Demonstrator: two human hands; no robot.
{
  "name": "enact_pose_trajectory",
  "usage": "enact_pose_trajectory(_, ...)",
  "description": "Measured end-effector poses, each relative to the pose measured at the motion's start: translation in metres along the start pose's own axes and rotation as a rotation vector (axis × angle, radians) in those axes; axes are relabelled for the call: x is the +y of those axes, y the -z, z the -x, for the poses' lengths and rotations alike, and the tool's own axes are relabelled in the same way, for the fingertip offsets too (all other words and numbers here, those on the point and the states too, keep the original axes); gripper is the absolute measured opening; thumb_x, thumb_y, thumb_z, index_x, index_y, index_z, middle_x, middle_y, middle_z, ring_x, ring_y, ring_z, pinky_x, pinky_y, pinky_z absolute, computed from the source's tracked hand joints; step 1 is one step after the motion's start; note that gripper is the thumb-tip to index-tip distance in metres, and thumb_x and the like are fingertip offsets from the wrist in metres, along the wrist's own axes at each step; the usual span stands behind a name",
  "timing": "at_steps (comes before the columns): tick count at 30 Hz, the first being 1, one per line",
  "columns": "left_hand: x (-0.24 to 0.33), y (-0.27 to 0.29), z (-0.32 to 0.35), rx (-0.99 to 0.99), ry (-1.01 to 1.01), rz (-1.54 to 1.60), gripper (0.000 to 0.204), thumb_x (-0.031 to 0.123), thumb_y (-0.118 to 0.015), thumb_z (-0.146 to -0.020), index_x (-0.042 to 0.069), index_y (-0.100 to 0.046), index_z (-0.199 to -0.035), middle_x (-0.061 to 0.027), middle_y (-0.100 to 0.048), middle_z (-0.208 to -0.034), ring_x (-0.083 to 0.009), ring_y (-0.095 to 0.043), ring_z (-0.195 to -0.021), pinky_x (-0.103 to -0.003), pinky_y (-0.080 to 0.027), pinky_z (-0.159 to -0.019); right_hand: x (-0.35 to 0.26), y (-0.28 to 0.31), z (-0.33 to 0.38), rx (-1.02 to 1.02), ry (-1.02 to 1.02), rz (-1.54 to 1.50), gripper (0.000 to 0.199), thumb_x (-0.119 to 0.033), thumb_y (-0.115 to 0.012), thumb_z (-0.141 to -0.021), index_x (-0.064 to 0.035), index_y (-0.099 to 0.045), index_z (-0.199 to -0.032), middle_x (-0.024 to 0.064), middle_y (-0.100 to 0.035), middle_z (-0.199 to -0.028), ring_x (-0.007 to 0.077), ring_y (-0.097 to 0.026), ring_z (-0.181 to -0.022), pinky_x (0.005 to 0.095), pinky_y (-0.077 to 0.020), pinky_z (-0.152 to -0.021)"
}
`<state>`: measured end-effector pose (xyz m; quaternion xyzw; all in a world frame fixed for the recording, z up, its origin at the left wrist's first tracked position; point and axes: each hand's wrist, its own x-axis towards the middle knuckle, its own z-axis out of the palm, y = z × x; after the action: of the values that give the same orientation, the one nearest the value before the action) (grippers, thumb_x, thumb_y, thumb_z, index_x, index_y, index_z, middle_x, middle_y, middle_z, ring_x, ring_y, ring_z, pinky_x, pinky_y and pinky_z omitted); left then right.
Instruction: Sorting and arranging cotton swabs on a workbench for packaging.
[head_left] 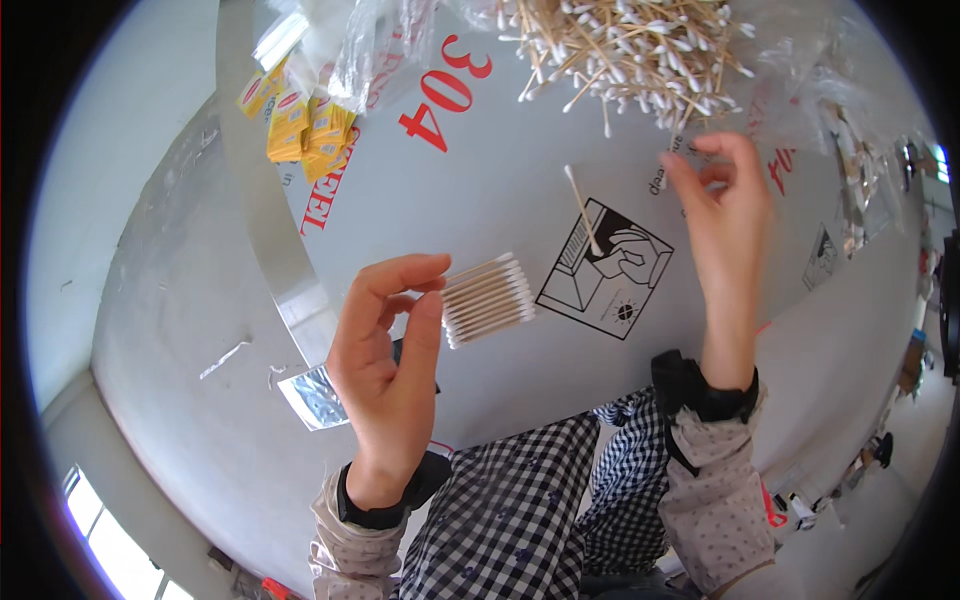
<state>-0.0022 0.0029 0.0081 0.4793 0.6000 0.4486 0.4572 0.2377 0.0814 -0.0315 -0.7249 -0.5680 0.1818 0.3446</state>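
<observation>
A neat row of cotton swabs (pixel 490 300) lies side by side on the grey sheet-covered table. My left hand (pixel 385 340) is at the row's left end, thumb and forefinger apart with a gap between them; its fingertips overlap the swab ends, and whether they touch is unclear. To the right, a single cotton swab (pixel 582 210) lies on its own across a printed picture. My right hand (pixel 725 195) hovers just below the big heap of cotton swabs (pixel 640 55), its thumb and forefinger spread apart. Nothing can be made out between them.
Yellow printed packets (pixel 305 125) sit at the far left beside crumpled clear plastic bags (pixel 375 55). More clear plastic (pixel 815 60) lies right of the heap. A silvery piece of film (pixel 315 398) is by my left wrist. The table's edge runs in front of my checked apron (pixel 510 500).
</observation>
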Motion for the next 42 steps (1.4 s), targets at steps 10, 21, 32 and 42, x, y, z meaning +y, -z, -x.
enact_pose_trajectory(10, 0.0, 0.01, 0.004, 0.021, 0.018, -0.015, 0.017, -0.004, -0.053, -0.089, -0.003, -0.06, -0.104, -0.0074, -0.062, -0.101, -0.0131, -0.057, -0.09, -0.025, -0.044, -0.079, -0.023, 0.013, 0.017, -0.42, -0.157, -0.153, 0.009, 0.003, -0.065, -0.079, 0.0001, -0.06, -0.086, 0.0014, -0.06, -0.073, 0.0051, -0.052, -0.062, 0.0198, -0.0404, -0.055)
enact_pose_trajectory(21, -0.007, 0.017, -0.022, 0.016, -0.174, -0.497, 0.019, -0.002, -0.06, -0.081, 0.003, -0.064, -0.1, -0.0067, -0.064, -0.104, -0.019, -0.06, -0.092, -0.028, -0.046, -0.075, -0.072, -0.028, 0.028, -0.472, 0.421, -0.092, 0.015, 0.005, -0.065, -0.076, -0.0015, -0.061, -0.088, 0.0036, -0.061, -0.081, 0.0121, -0.049, -0.058, 0.0258, -0.0419, -0.055)
enact_pose_trajectory(32, -0.017, 0.01, -0.05, -0.201, -0.46, -0.77, 0.012, -0.005, -0.065, -0.075, 0.002, -0.064, -0.085, -0.0073, -0.059, -0.081, -0.0253, -0.055, -0.077, -0.035, -0.045, -0.067, -0.021, 0.038, 0.057, -0.47, 0.068, 0.198, 0.019, 0.006, -0.061, -0.072, -0.0014, -0.05, -0.085, 0.0115, -0.058, -0.074, 0.0241, -0.056, -0.06, 0.0331, -0.0461, -0.058)
enact_pose_trajectory(42, -0.014, 0.012, -0.026, -0.223, -0.362, -0.675, 0.009, -0.001, -0.065, -0.074, 0.004, -0.062, -0.08, -0.0056, -0.056, -0.075, -0.0241, -0.054, -0.071, -0.035, -0.045, -0.064, 0.093, 0.18, 0.096, -0.408, -0.222, 0.649, 0.017, 0.004, -0.056, -0.069, -0.0013, -0.051, -0.085, 0.0072, -0.054, -0.076, 0.0163, -0.048, -0.06, 0.0292, -0.0399, -0.056)
